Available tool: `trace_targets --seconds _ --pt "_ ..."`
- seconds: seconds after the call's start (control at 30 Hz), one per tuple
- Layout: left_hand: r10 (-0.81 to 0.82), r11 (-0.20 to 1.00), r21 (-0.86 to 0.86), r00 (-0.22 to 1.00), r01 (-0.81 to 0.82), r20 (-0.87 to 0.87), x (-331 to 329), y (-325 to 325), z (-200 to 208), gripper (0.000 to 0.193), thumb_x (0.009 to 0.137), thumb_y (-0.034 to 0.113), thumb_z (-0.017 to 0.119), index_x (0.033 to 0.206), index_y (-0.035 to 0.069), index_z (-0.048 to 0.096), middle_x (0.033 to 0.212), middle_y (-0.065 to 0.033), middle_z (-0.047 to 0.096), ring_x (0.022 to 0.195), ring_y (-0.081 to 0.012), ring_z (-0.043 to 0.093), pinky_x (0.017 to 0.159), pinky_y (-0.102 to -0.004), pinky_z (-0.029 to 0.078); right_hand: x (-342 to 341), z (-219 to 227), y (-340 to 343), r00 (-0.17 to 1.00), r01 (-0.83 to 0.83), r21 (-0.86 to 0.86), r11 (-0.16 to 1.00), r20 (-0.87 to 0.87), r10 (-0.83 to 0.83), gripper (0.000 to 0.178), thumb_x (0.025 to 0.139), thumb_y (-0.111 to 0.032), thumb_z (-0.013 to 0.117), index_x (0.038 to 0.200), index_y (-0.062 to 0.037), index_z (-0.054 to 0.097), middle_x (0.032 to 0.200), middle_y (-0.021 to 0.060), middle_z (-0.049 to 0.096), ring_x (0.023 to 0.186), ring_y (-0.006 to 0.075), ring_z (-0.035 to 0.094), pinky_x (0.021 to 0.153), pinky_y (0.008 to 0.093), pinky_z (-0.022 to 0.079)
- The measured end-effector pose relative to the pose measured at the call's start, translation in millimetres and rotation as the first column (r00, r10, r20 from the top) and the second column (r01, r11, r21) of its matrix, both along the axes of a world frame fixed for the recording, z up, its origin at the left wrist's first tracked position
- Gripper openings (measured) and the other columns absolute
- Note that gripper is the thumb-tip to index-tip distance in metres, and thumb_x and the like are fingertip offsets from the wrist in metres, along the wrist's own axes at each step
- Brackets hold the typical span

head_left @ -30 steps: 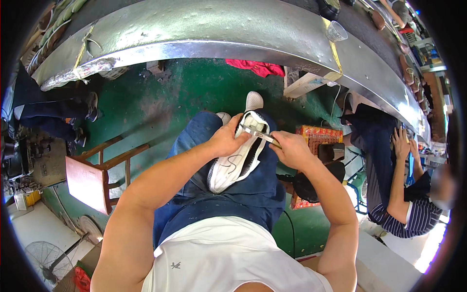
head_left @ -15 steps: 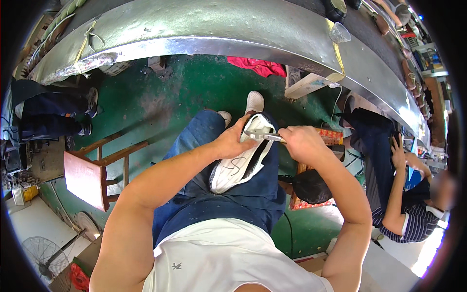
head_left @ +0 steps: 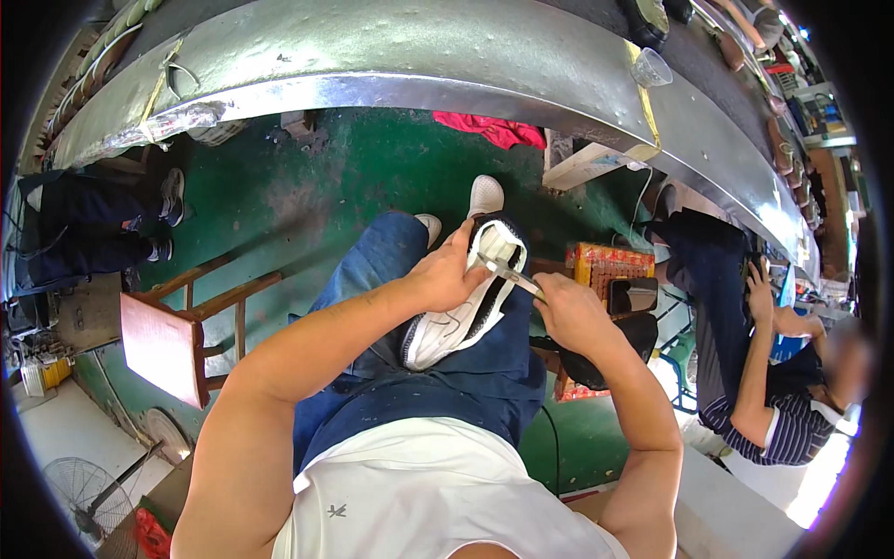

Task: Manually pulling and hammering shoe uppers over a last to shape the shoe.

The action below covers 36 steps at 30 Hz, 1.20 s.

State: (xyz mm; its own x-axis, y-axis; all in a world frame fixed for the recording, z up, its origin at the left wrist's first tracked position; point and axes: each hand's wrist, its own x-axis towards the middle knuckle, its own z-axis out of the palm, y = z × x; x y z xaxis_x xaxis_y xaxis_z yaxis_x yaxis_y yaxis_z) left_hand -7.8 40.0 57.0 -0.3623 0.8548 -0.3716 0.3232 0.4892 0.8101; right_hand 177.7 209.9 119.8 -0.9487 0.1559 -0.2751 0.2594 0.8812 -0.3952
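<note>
A shoe [head_left: 438,337] with a pale underside, curved pen marks and a dark edge lies bottom up along my thigh, its far end raised near my knee. My left hand [head_left: 447,277] is closed around the shoe's left side towards that far end, the thumb pressed on the pale bottom. In my right hand [head_left: 573,312] is a pair of metal pliers [head_left: 517,277], gripped by the handles. The pliers' head rests at the far part of the shoe's bottom, close to my left thumb; what the jaws pinch is too small to tell.
A long metal-edged bench [head_left: 419,47] spans the far side, with a clear plastic cup [head_left: 650,68] on it. To my left stands a wooden stool [head_left: 163,345]. A woven red-and-yellow seat [head_left: 610,265] is on my right, with a seated co-worker [head_left: 782,410] beyond. A fan [head_left: 88,494] stands at lower left.
My right hand has come nearer my body and lower, swinging the pliers from nearly level to a slant. My left hand has shifted slightly on the shoe, which stays in place.
</note>
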Motion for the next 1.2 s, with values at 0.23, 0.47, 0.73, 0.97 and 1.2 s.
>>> trace_targets --seconds 0.23,0.47,0.73,0.97,1.2 --pt "-0.026 0.999 -0.021 0.998 0.025 -0.051 6 0 2 0.085 0.098 0.025 0.06 0.155 -0.011 0.01 0.144 -0.041 0.043 0.135 -0.0493 0.047 0.112 -0.0474 0.041 -3 -12 -10 0.998 0.047 0.11 0.993 -0.039 -0.043 0.029 0.091 -0.014 0.066 0.117 -0.0026 0.058 0.099 0.0177 0.065 0.094 0.0385 0.066 0.077 0.048 0.054" --pt "-0.101 0.995 -0.018 0.993 0.1 -0.056 15 -4 15 0.091 0.096 0.032 0.063 0.155 -0.012 0.01 0.153 -0.0382 0.031 0.14 -0.0482 0.042 0.115 -0.0463 0.038 48 -37 -35 0.978 0.192 0.04 0.981 -0.097 -0.187 0.027 0.092 -0.015 0.065 0.115 -0.0026 0.057 0.099 0.0183 0.065 0.093 0.0378 0.067 0.077 0.0475 0.055" --pt "0.058 0.962 0.263 0.998 -0.067 0.039 29 8 -39 0.08 0.103 0.039 0.054 0.156 -0.009 0.019 0.158 -0.0366 0.025 0.151 -0.0436 0.025 0.123 -0.0404 0.024 58 -38 -17 0.969 0.242 -0.048 0.969 -0.036 -0.244 0.022 0.093 -0.013 0.063 0.11 0.0 0.057 0.095 0.0221 0.066 0.089 0.0411 0.066 0.078 0.0468 0.054" --pt "0.111 0.985 0.127 0.992 -0.118 0.06 25 9 -16 0.074 0.1 0.038 0.059 0.159 0.004 0.028 0.151 -0.0313 0.043 0.141 -0.0417 0.044 0.117 -0.0414 0.035 18 24 -15 0.872 0.43 -0.498 0.753 0.015 -0.489 0.033 0.104 -0.03 0.051 0.111 0.0022 0.058 0.095 0.0254 0.067 0.092 0.0449 0.065 0.08 0.0509 0.051" --pt "0.121 0.99 0.061 0.99 -0.126 0.077 20 5 -12 0.077 0.098 0.04 0.061 0.158 0.004 0.029 0.15 -0.0292 0.045 0.14 -0.0405 0.046 0.116 -0.0404 0.037 1 0 -10 0.948 0.29 -0.237 0.927 -0.059 -0.312 0.038 0.105 -0.035 0.049 0.102 0.0023 0.057 0.093 0.029 0.068 0.092 0.0487 0.065 0.078 0.056 0.051"
